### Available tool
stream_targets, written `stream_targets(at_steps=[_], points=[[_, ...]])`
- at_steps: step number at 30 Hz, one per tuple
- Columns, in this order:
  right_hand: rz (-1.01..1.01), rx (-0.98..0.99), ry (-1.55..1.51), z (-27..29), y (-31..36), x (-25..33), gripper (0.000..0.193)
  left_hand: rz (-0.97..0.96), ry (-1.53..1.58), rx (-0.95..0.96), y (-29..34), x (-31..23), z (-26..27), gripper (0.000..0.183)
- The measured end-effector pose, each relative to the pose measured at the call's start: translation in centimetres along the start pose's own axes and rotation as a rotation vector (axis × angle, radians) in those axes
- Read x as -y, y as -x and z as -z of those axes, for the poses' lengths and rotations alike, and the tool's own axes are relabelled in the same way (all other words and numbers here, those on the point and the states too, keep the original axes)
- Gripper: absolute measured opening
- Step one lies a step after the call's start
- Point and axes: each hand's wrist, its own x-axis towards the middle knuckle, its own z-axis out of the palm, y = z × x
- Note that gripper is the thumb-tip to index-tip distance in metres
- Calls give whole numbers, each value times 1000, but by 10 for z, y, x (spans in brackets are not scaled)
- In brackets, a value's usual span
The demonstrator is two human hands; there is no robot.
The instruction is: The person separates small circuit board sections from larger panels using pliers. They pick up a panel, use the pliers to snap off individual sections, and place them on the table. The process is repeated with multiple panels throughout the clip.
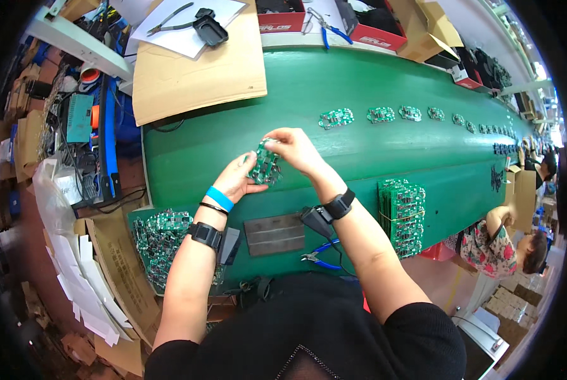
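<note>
Between my two hands is a green circuit board, held up over the green work surface. My left hand grips its lower left side, thumb on the board and fingers beneath. My right hand pinches the board's upper end. Small parts on the board are too fine to tell apart. Below my hands lies a dark grey flat block. Near my right forearm are blue-handled cutters. A stack of green circuit boards, bound with a band, stands to the right. Many loose boards are heaped by my left forearm.
A row of single boards runs along the far side toward the right. Cardboard with pliers and a black plastic case covers the far left. Blue-handled pliers and red boxes line the back. Another person is at right.
</note>
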Motion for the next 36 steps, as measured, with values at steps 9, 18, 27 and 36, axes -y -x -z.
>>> stream_targets(at_steps=[9, 18, 27, 36], points=[[-1, -553, 622, 38, -7, -36, 39, -146, -413, -352, -5, -33, 64, 34], [168, -271, 976, 23, -9, -51, 70, -377, -1568, -334, -41, -91, 61, 54], [140, -310, 979, 20, -11, -54, 59, -711, -1762, -171, -46, -59, 53, 43], [325, -317, 942, 33, 11, -49, 57, -774, -1540, -339, 24, -60, 71, 46]])
